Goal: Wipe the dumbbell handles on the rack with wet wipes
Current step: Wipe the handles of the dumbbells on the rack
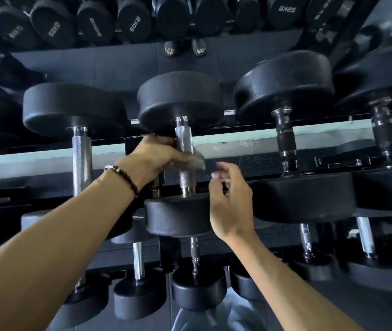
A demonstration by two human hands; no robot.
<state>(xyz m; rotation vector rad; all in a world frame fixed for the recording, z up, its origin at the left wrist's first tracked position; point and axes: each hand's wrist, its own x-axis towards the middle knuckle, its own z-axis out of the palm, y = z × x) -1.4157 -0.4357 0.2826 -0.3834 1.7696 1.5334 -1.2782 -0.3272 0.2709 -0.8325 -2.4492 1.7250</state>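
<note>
Left hand point(159, 155) grips a wet wipe point(198, 160) around the knurled dumbbell handle point(184, 155), whose long axis runs toward and away from the viewer across the rack rails point(245, 144). Right hand point(232, 201), fingers loosely curled and holding nothing, hovers just beside the handle's near end. Neighbouring dumbbells flank it; dark gym floor beyond.

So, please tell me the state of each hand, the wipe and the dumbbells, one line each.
left hand: grips the wet wipe against the handle
wet wipe: crumpled, blurred, pressed on the handle
centre dumbbell handle: on the rack, partly wrapped
right hand: fingers loosely curled, holds nothing
neighbouring dumbbell: racked, untouched
</note>
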